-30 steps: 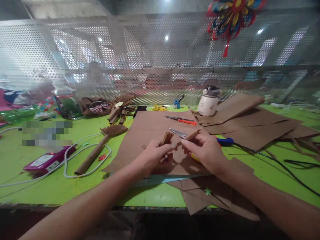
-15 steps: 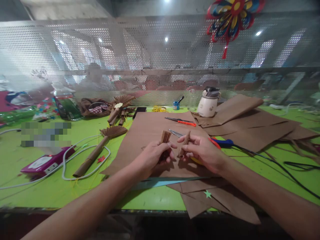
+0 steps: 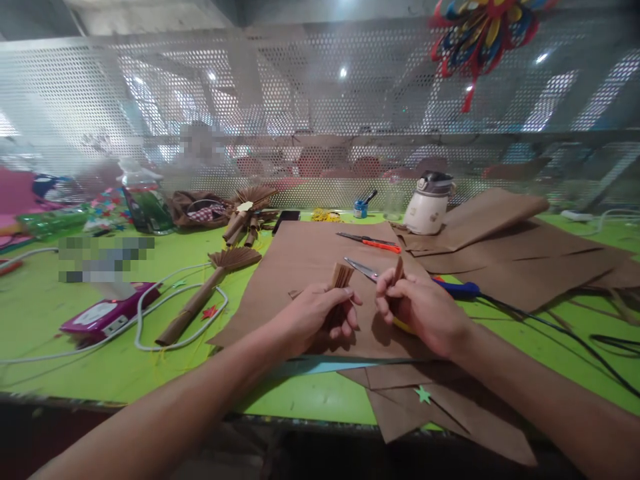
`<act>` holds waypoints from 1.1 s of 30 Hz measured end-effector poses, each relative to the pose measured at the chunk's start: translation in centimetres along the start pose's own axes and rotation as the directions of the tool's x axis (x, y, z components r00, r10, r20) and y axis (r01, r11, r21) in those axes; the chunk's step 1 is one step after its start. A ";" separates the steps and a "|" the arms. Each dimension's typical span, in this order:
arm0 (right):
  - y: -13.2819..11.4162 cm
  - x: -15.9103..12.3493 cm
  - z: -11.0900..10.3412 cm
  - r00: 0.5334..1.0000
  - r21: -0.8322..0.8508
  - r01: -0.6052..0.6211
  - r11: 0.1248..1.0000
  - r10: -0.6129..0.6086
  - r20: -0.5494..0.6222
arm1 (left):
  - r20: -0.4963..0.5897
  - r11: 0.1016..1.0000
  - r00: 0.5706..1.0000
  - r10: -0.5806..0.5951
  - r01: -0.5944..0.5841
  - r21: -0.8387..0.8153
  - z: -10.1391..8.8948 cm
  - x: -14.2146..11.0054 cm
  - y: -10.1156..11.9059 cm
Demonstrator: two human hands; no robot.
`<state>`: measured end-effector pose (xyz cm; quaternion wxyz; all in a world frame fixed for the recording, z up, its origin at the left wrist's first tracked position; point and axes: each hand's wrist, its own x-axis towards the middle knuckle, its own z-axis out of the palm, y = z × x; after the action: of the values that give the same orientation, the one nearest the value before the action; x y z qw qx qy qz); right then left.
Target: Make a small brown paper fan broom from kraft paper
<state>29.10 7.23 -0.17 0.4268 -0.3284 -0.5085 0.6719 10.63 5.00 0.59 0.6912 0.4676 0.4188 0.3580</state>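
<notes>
My left hand is closed on a pleated strip of brown paper, its folded edges sticking up above the thumb. In my right hand a thin piece of brown paper is pinched, its tip pointing up; the rest is hidden by the fingers. The two hands are apart, above a large brown paper sheet on the table. Scissors lie just behind and between them, partly covered by my right hand. Farther back on the sheet rests a craft knife with an orange handle.
At left are a paper fan on a rolled handle, a purple power strip and a white cable. A white kettle-like bottle and brown sheets stand at right. A blue-handled corded tool lies beside my right hand.
My right hand has moved away from my left, with its piece of paper, widening the gap. The whole view has shifted slightly. My left hand keeps its hold on the pleated paper.
</notes>
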 end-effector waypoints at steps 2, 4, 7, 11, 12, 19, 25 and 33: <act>0.0 0.0 0.0 0.999 -0.027 0.032 0.999 -0.033 -0.036 | 0.015 1.000 1.000 -0.019 0.019 -0.011 0.1 0.0 0.0; -0.1 -0.1 0.1 0.998 -0.084 0.035 0.996 -0.040 -0.057 | 0.042 0.999 0.999 -0.033 0.034 -0.024 0.3 -0.1 0.0; -0.2 -0.3 0.5 0.997 -0.208 0.027 0.978 -0.041 -0.062 | 0.127 0.998 0.991 -0.048 0.052 -0.027 0.5 -0.3 0.0; -0.3 -0.3 0.9 0.995 -0.293 0.091 0.952 -0.098 -0.009 | 0.216 0.995 0.973 -0.085 0.073 0.062 0.7 -0.7 0.0; -0.3 -0.3 0.9 0.994 -0.304 0.107 0.947 -0.111 0.005 | 0.221 0.994 0.971 -0.090 0.073 0.084 0.7 -0.7 0.0; -0.4 -0.3 0.5 0.993 -0.301 0.116 0.947 -0.116 0.018 | 0.309 0.997 0.947 -0.081 0.077 0.026 0.4 -0.4 -0.2; -0.4 0.1 0.0 0.994 -0.223 0.102 0.970 -0.107 -0.013 | 0.195 1.000 0.981 -0.015 0.020 -0.022 0.0 0.0 -0.1; -0.2 0.3 -0.2 0.996 -0.132 0.075 0.988 -0.081 -0.039 | 0.038 0.993 0.992 0.116 -0.118 0.026 -0.2 0.2 0.0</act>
<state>29.16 7.59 -0.01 0.4416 -0.3501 -0.5540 0.6128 10.55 5.21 0.55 0.6700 0.5075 0.3829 0.3834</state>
